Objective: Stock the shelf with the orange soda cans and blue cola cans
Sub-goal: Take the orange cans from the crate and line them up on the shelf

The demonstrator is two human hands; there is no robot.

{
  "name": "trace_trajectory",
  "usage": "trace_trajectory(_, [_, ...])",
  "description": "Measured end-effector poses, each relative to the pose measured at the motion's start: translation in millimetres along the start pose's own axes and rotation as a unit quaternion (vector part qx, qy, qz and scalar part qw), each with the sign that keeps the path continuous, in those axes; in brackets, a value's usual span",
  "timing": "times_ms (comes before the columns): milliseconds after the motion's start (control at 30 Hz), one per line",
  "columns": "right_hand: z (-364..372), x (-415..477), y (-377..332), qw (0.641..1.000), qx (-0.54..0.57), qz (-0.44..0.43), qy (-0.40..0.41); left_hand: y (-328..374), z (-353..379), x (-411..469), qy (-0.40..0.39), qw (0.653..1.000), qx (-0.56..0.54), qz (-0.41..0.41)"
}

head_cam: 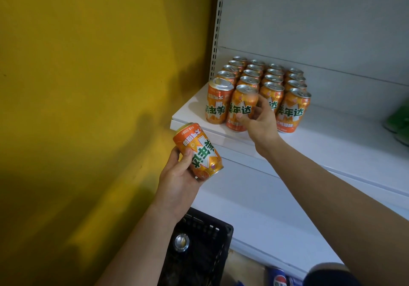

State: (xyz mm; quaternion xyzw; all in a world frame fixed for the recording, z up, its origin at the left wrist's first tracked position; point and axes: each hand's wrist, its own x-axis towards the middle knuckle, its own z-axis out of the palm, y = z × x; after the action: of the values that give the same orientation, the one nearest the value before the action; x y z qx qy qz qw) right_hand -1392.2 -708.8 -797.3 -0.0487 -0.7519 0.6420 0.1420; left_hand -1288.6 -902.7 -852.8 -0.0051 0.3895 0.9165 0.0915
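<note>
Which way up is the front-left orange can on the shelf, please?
Upside down: the front-left can shows inverted lettering and its plain concave base on top, with no pull tab.

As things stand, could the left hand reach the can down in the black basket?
Probably not right away. The left hand is already wrapped around an orange soda can, so its fingers are occupied. The can in the black basket lies uncovered just below that forearm, so the path itself looks open.

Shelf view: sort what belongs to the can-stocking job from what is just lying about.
Job:
- orange cans on the shelf
- orange can in left hand
- right hand on a front-row can
- blue cola can
- black basket with one can

Lying about:
- green items at the shelf's right edge
</note>
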Motion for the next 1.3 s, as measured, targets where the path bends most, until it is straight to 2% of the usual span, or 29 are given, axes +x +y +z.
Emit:
trace_trajectory(267, [1, -9, -1, 0.995, -0.060, -0.014, 0.074, 5, -3, -5, -0.014, 1.000, -0.008, 0.003])
trace_trajectory(367, [0, -35, 0, 0.969, -0.148, -0.094, 0.175, 6, -5, -6, -0.007, 1.000, -0.010, 0.010])
trace_trajectory(400, [2, -51, -1, 0.962, -0.159, -0.123, 0.185, 6, -5, -6, -0.006, 1.000, -0.009, 0.015])
trace_trajectory(433, [4, -68, 0, 0.963, -0.155, -0.142, 0.171, 6, -5, -7, -0.005, 1.000, -0.005, 0.021])
trace_trajectory(500, [11, -104, 4, 0.984, -0.109, -0.123, 0.075, 5, -4, -7, -0.009, 0.999, 0.001, 0.038])
trace_trajectory(567, [15, -131, 9, 0.997, -0.023, -0.035, -0.067, 4, -4, -8, -0.024, 0.998, 0.004, 0.050])
trace_trajectory(600, [16, -139, 11, 0.991, 0.024, 0.014, -0.129, 4, -4, -8, -0.032, 0.998, 0.009, 0.053])
trace_trajectory(667, [15, -144, 15, 0.973, 0.082, 0.078, -0.201, 2, -5, -7, -0.035, 0.997, 0.028, 0.062])
trace_trajectory(733, [13, -144, 19, 0.971, 0.092, 0.085, -0.205, -1, -5, -7, -0.025, 0.997, 0.037, 0.067])
trace_trajectory(833, [10, -140, 23, 0.981, 0.108, 0.078, -0.142, -6, -3, -6, 0.009, 0.997, 0.039, 0.058])
trace_trajectory(967, [1, -130, 23, 0.972, 0.186, 0.078, -0.119, 1, -4, -4, 0.058, 0.995, 0.082, 0.018])
trace_trajectory(1167, [-3, -123, 26, 0.954, 0.268, 0.088, -0.097, -2, -5, -9, 0.010, 0.994, 0.105, -0.016])
trace_trajectory(1300, [0, -128, 25, 0.971, 0.204, 0.067, -0.105, -19, 2, -12, 0.004, 0.992, 0.128, 0.022])
